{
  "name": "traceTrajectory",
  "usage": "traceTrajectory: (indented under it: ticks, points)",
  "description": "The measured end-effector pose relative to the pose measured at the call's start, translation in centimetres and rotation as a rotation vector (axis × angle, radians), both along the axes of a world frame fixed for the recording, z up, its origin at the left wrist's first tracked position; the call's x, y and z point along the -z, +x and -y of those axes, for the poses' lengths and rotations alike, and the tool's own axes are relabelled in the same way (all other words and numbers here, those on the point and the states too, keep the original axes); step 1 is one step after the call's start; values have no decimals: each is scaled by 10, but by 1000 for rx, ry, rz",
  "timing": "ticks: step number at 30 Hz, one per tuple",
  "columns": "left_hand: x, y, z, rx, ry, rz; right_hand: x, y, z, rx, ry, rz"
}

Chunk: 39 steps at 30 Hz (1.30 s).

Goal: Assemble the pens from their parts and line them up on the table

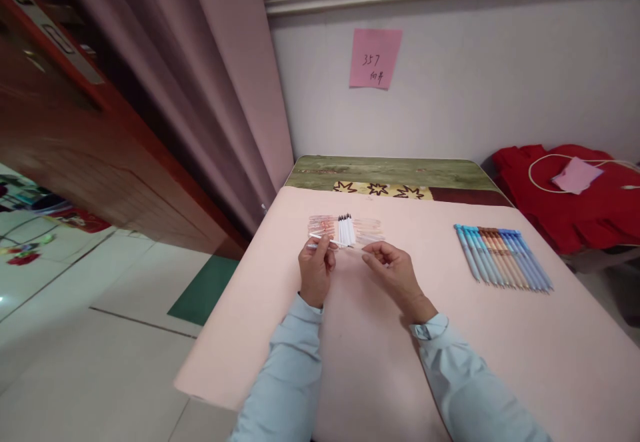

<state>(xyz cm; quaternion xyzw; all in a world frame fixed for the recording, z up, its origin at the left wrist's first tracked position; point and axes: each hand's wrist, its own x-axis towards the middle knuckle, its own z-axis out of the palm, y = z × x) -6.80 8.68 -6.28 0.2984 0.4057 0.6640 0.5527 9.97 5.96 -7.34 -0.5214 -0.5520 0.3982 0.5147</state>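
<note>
Here's the table, and a pale pink sheet (pixel 370 355) runs smooth and matte over nearly all of it, leaving a green wood-grain strip (pixel 315 170) bare at the far edge, with yellow and dark red patches beside the sheet. Beyond stands a plain pale wall (pixel 440 89) carrying a pink paper note (pixel 375 59), handwritten "357" on top. Over on the left, a mauve curtain (pixel 240 49) falls in long soft folds beside a glossy red-brown wooden door (pixel 115 155); below, light floor tiles (pixel 125 362) and a flat green mat (pixel 204 289). Far right, a ruffled red cloth (pixel 590 215) bunches up under a looping white cable (pixel 533 170) and some pink paper slips (pixel 577 175).

On the sheet's right side, slim pens (pixel 503 259) lie in a tidy row, blue, brown, then deeper blue, well apart from the hands. And in the middle, just beyond the hands, black-tipped white rods (pixel 346 230) line up between two groups of clear, shiny tubes (pixel 370 226). The left hand (pixel 316 269) has thumb and forefinger closed on one slender white rod (pixel 320 237). To its right, the right hand (pixel 393 269) brings thumb and fingertips nearly together; whether they grip a thin translucent piece, I can't tell.
</note>
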Motion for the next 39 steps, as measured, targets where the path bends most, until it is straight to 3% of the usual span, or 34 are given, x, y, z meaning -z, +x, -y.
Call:
traceTrajectory:
  ticks: [20,33,39]
  points:
    - [-2,-5,-2,-51,-8,24,-2,3,1,29,28,25]
    - [-1,-2,-1,-29,1,4,0,0,1,9,11,1]
    - [2,0,1,49,-5,-2,3,-8,2,-30,-14,-48]
